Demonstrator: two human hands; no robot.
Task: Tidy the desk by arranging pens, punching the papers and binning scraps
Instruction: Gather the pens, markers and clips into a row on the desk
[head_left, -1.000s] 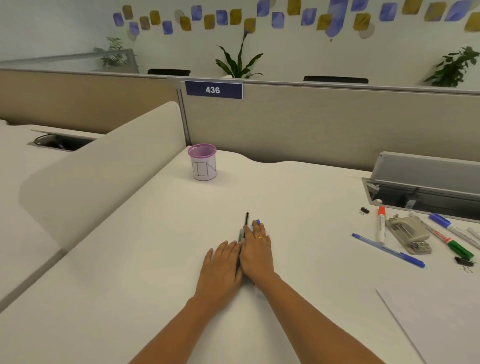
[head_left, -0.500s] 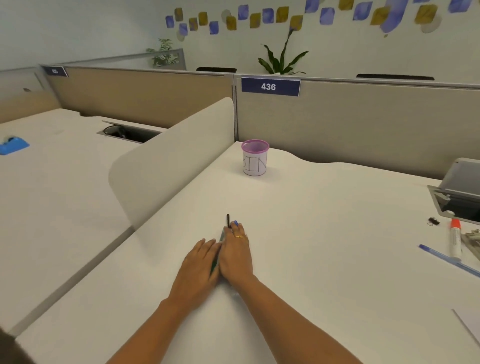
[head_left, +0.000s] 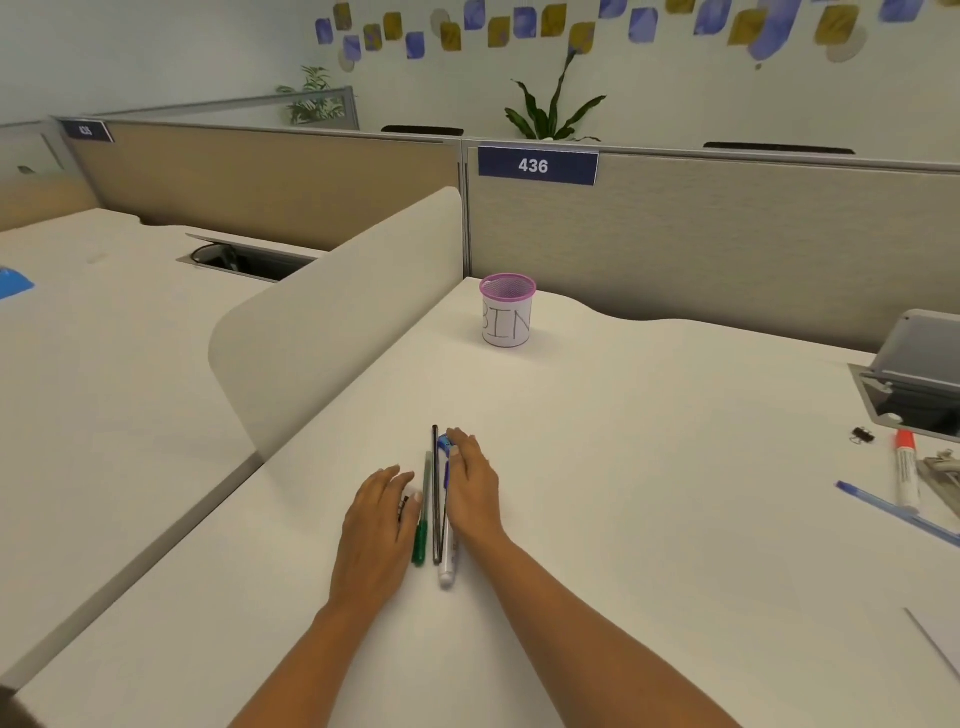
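Pens (head_left: 435, 499) lie bunched side by side at lower centre of the frame on the desk (head_left: 649, 467), hemmed between the left hand (head_left: 376, 525) and right hand (head_left: 474, 493), both flat with straight fingers, gripping nothing. Light, stiff and round, they probably roll easily; pinching the bunch mid-length looks safest.

- A pale wall (head_left: 156, 52) is standing at the back, and blue and yellow shapes (head_left: 524, 23) are sticking on it.
- A green plant (head_left: 553, 117) is poking up behind a grey panel (head_left: 727, 234).
- A blue sign (head_left: 535, 166) is showing 436 at the top of that panel.
- A brown panel (head_left: 260, 176) is running along to the left.
- A white desk (head_left: 649, 467) is lying in front, and a curved white screen (head_left: 332, 312) is standing between it and a second desk (head_left: 104, 364).
- Soft light is falling evenly on everything.
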